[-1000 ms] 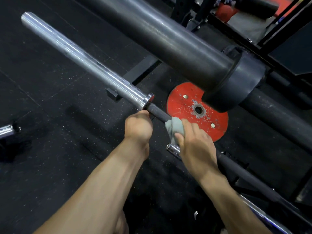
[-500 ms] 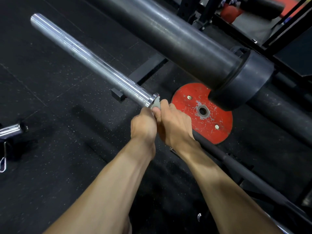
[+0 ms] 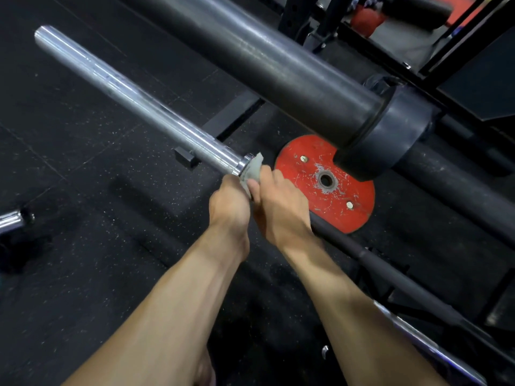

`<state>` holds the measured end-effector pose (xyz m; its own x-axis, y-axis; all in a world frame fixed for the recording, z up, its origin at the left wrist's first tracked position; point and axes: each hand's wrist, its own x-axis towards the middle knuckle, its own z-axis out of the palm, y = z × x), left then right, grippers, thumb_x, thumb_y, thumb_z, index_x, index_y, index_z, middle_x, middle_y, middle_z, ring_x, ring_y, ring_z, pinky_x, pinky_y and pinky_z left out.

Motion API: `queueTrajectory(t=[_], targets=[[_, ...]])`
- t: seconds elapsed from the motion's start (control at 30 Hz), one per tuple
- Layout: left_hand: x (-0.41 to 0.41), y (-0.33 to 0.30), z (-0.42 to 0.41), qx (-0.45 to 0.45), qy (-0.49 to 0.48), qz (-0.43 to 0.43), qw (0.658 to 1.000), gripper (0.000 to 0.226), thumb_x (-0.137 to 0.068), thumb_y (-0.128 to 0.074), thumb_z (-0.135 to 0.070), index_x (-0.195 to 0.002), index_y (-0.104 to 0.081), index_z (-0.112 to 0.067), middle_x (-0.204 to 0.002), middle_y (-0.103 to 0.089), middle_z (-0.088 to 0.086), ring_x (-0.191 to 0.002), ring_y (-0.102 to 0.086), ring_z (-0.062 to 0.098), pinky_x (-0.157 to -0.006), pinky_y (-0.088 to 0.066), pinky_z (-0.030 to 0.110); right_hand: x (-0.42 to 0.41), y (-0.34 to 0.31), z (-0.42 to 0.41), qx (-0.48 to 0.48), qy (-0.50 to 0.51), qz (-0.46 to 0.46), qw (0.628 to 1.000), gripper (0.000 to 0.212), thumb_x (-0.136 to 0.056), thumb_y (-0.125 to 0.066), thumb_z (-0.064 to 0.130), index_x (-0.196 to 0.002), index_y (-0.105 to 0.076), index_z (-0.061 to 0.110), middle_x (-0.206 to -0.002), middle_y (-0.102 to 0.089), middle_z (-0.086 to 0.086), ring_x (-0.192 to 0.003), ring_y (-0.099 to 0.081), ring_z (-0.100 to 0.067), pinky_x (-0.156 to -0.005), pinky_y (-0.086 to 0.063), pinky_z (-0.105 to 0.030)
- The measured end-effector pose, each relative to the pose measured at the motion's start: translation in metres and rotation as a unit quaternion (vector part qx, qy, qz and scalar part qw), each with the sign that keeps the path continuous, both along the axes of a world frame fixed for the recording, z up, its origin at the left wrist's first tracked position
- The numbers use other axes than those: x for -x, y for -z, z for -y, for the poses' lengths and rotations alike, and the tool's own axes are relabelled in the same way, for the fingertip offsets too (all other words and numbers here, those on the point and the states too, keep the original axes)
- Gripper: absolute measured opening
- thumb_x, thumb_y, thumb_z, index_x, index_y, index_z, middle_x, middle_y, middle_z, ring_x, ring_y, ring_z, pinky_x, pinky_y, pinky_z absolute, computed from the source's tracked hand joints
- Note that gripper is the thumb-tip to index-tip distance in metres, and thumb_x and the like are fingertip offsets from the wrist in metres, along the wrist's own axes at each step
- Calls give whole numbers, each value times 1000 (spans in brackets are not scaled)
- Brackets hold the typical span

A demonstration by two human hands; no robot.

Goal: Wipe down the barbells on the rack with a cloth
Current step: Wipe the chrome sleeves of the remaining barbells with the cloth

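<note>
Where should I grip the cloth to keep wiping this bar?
Keep the cloth wrapped round the dark shaft, right hand closing over it from above. It is bunched against the collar, beside the left hand; the thin round shaft probably suits a full wrap.

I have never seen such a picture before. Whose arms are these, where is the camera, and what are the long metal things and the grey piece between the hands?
The camera sits on the person's head and looks down, so both forearms are their own. The left hand grips a barbell, a long lifting bar, just behind its shiny sleeve. The right hand holds a grey cloth around the bar beside the collar, to wipe it. A thicker dark barbell lies above. A red weight plate is lower down, over the black rubber floor.
</note>
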<state>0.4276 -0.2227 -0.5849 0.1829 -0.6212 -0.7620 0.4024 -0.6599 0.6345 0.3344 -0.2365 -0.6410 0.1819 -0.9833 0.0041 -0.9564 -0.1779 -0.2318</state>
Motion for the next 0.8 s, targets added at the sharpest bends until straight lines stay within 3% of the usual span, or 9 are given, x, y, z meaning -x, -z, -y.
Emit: queueTrajectory(t=[0.13, 0.23, 0.3, 0.37, 0.43, 0.53, 0.67, 0.8], targets=[[3, -2, -2, 5, 4, 10, 1000, 33, -101, -40, -25, -82, -67, -22, -60, -63, -10, -63, -51, 10, -63, -39, 29, -10, -7, 22, -114, 99, 42, 988, 34, -110, -22, 45, -108, -43, 20, -100, -63, -6, -89, -62, -33, -70, -34, -40], [5, -6, -2, -1, 9, 14, 1000, 32, -101, -41, -24, -83, -67, -21, -64, -67, -7, -72, -57, 14, -82, -46, 35, -13, -9, 21, -126, 115, 46, 984, 38, -109, -19, 46, -107, -46, 19, -104, -67, -8, -93, -64, -34, -75, -40, -43], [9, -9, -1, -2, 15, 17, 1000, 30, -102, -41, -24, -92, -68, -20, -91, -74, -1, -95, -64, 21, -101, -44, 42, -1, -5, 3, -50, 96, 13, 994, 44, -108, -17, 46, -107, -51, 19, -94, -67, -5, -83, -65, -33, -76, -47, -46], [12, -11, -1, -17, 9, 26, 999, 33, -106, -40, -27, -124, -64, -14, -132, -64, 6, -126, -57, 29, -110, -38, 44, 28, -4, -22, -7, 104, -5, 995, 44, -107, -16, 43, -103, -54, 21, -86, -65, 0, -75, -61, -29, -73, -44, -43], [17, -7, -3, 1, 32, 46, 998, 40, -108, -40, -26, -141, -53, -7, -140, -58, 12, -130, -55, 32, -109, -39, 45, 71, 0, -49, -35, 115, -26, 992, 45, -105, -11, 42, -102, -52, 25, -86, -62, 3, -77, -58, -26, -78, -41, -42], [27, -3, -6, 23, 67, 65, 995, 27, -108, -39, -23, -128, -55, -14, -114, -59, 6, -97, -59, 20, -105, -41, 44, 142, 1, -96, 2, 161, -59, 985, 37, -106, -21, 38, -93, -52, 24, -76, -59, 0, -69, -57, -31, -73, -42, -43], [42, 4, -10, -7, 103, 68, 992, 49, -107, -39, -24, -155, -35, -18, -155, -44, 8, -138, -48, 30, -117, -33, 51, 180, 0, -133, 24, 241, -118, 963, 33, -105, -30, 36, -86, -52, 20, -70, -55, -1, -63, -58, -32, -73, -49, -45], [42, 14, -16, 40, 101, 99, 989, 37, -107, -45, -20, -141, -49, -5, -142, -56, 19, -132, -54, 36, -92, -42, 39, 163, -4, -117, -38, 229, -132, 964, 43, -103, -19, 40, -92, -56, 21, -79, -62, -2, -78, -63, -33, -96, -45, -50]])
